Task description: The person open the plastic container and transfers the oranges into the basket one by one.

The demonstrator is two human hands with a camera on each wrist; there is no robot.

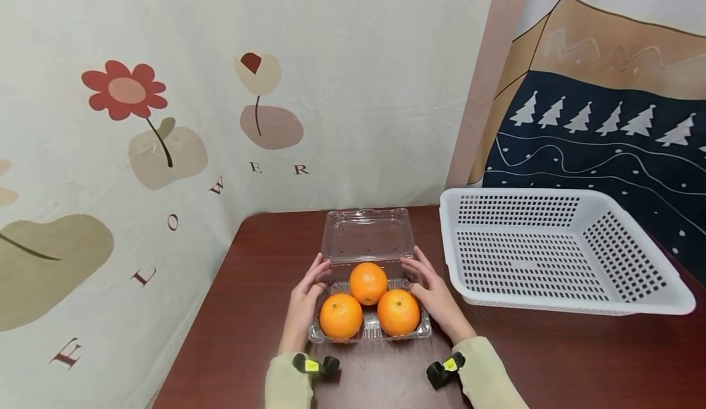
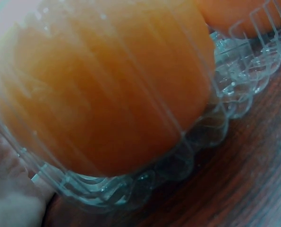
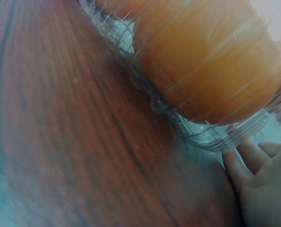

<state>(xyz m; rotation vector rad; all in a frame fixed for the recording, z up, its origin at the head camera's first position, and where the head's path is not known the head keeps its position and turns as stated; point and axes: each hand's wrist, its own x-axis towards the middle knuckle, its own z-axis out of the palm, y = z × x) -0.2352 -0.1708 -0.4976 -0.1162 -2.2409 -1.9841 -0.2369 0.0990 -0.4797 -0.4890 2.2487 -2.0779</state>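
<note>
A clear plastic clamshell box (image 1: 371, 337) sits on the table with its lid (image 1: 366, 237) folded back, away from me. Inside are three oranges: one at the back (image 1: 368, 283), one at front left (image 1: 341, 316) and one at front right (image 1: 398, 312). My left hand (image 1: 304, 303) holds the box's left side, thumb near the rim and fingers toward the hinge. On the opposite side my right hand (image 1: 437, 298) grips the box in the same way. In the right wrist view, fingers (image 3: 253, 158) touch the box's corner. The left fingertips are hidden in the left wrist view.
To the right stands a white perforated plastic basket (image 1: 524, 262), close to my right hand. The dark red wooden table (image 1: 248, 311) ends at a cloth backdrop (image 1: 353, 90) printed with flowers and letters. Each wrist wears a small black camera.
</note>
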